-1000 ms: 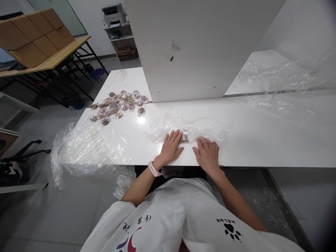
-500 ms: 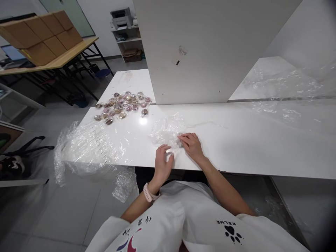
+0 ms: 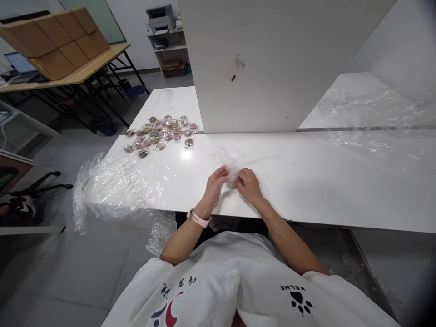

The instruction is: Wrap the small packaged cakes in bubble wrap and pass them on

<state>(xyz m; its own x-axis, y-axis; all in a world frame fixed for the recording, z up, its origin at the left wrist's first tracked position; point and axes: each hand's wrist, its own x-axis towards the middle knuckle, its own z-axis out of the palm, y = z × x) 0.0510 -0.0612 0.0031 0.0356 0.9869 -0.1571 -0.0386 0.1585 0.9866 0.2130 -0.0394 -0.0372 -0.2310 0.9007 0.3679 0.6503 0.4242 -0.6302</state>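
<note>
A piece of clear plastic wrap [image 3: 232,156], crumpled and partly blurred, lies on the white table between my hands. My left hand [image 3: 214,185] pinches its near left side, fingertips together. On the other side, my right hand [image 3: 249,186] is curled over the wrap, its fingers pressing it around a small dark object [image 3: 241,181] that is mostly hidden. Off to the left sits a loose group of small round packets [image 3: 155,135], brown and pink in clear film.
A heap of clear bubble wrap [image 3: 116,181] hangs over the table's left front edge. A tall white panel [image 3: 252,68] rises from the back of the white table [image 3: 323,181]. More clear film [image 3: 374,106] lies at right. Another person's shoe [image 3: 25,206] shows at far left.
My left hand has moved up and right and closed from a spread pose onto the wrap. The wrap is now gathered into a smaller bunch by my right hand.
</note>
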